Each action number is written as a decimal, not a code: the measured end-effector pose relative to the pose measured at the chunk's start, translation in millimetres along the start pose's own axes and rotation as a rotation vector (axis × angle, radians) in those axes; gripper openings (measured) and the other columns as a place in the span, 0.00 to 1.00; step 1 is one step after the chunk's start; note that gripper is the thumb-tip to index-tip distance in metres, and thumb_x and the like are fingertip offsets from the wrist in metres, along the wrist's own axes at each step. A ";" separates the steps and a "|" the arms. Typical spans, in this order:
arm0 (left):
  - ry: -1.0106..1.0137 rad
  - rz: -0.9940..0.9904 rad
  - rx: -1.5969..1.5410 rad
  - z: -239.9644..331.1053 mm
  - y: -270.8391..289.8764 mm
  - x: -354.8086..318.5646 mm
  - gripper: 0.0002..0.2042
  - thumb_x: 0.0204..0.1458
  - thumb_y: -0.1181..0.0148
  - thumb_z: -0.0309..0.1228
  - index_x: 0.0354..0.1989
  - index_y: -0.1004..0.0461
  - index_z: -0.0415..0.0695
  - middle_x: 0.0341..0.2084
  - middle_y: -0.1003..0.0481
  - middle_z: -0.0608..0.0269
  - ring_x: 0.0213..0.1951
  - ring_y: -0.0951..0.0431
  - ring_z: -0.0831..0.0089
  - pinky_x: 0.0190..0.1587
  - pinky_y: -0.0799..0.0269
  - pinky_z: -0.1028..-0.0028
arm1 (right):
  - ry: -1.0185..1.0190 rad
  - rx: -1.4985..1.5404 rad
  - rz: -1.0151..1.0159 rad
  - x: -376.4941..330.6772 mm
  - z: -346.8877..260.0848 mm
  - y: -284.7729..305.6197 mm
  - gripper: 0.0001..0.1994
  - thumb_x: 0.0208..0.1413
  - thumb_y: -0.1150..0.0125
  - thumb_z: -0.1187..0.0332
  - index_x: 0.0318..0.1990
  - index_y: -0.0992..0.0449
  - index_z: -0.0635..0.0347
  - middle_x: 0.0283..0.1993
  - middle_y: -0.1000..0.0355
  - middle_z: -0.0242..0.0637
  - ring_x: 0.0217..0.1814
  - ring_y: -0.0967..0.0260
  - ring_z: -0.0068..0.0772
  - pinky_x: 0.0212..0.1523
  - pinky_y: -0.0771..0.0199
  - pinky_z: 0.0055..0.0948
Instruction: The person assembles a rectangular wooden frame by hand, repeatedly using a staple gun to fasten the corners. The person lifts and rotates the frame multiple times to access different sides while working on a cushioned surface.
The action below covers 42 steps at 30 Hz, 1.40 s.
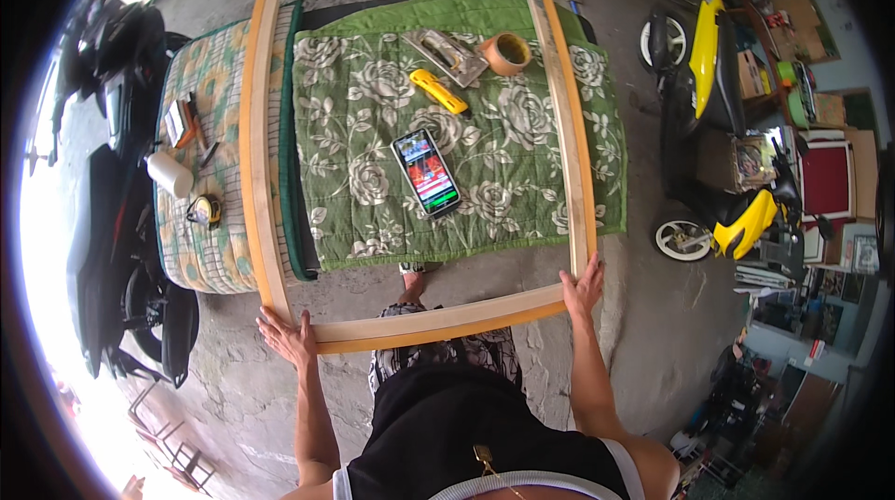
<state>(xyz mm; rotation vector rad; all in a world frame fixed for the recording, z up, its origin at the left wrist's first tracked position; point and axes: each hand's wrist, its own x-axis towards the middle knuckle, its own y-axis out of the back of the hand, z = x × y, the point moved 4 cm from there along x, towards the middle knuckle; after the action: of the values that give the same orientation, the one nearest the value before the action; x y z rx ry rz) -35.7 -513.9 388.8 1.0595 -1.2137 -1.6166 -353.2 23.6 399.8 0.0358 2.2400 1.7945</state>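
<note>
A large rectangular wooden frame [438,321] spans the space before me, its far part above a green floral quilt [350,230]. At its near left corner, my left hand [291,337] grips the wood, fingers on the outer side and thumb on the inner. My right hand [583,287] is closed round the near right corner. Through the frame's opening I see a phone [426,174] with a lit screen, a yellow utility knife [438,92], a metal staple gun [446,57] and a roll of brown tape [507,54] lying on the quilt.
Left of the frame, a patterned padded surface [214,253] carries a white bottle [171,176], a tape measure [204,211] and small tools. A dark motorbike [121,192] stands beyond it. To the right are a yellow-and-black motorbike [746,223] and stacked goods along the wall.
</note>
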 end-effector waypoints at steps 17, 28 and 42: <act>0.063 0.004 0.178 -0.1 -15.6 2.7 0.51 0.42 0.41 0.57 0.70 0.66 0.55 0.68 0.63 0.45 0.68 0.60 0.46 0.67 0.64 0.50 | 0.006 0.019 -0.116 1.5 25.8 -10.7 0.48 0.49 0.53 0.33 0.70 0.64 0.46 0.71 0.67 0.56 0.73 0.73 0.60 0.67 0.69 0.61; -0.646 0.252 -0.309 238.2 -52.5 -229.6 0.49 0.42 0.35 0.53 0.68 0.55 0.44 0.66 0.53 0.48 0.67 0.58 0.45 0.66 0.60 0.50 | 0.049 0.585 0.077 -94.9 240.1 5.7 0.37 0.49 0.39 0.48 0.61 0.41 0.64 0.62 0.42 0.56 0.65 0.45 0.54 0.63 0.46 0.43; -0.605 0.008 -0.293 466.7 -73.7 -51.8 0.42 0.44 0.38 0.53 0.63 0.47 0.42 0.48 0.31 0.36 0.51 0.31 0.43 0.53 0.37 0.55 | -1.126 0.759 -0.524 -222.8 522.9 -105.3 0.17 0.53 0.42 0.49 0.38 0.27 0.52 0.27 0.33 0.31 0.26 0.34 0.27 0.21 0.36 0.31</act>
<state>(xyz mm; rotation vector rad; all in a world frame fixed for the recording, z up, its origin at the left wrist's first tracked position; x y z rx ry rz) -471.4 -324.7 406.6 0.3837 -1.2898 -2.1123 -5.6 456.7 239.2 0.4323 1.6532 0.3548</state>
